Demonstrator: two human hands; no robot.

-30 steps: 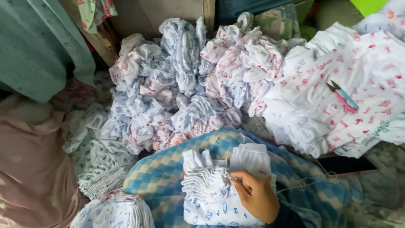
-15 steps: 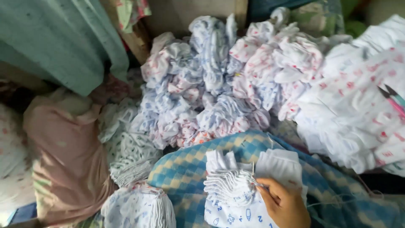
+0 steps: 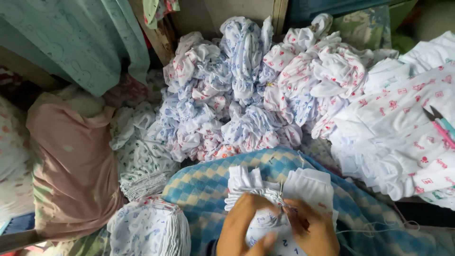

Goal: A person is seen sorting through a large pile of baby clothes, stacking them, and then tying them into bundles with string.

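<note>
Head view:
L hand [image 3: 249, 223]: closed, pinching gathered white garment [image 3: 279, 201], bottom centre.
R hand [image 3: 310, 227]: fingers closed on same garment, w/ needle [image 3: 281, 187] sticking up.
Garment: lies on checked blue-yellow blanket [image 3: 204, 185].
Behind: heap of bundled printed clothes [image 3: 237, 95].
Right edge: scissors [image 3: 441, 123] on stacked white cloth.
</note>
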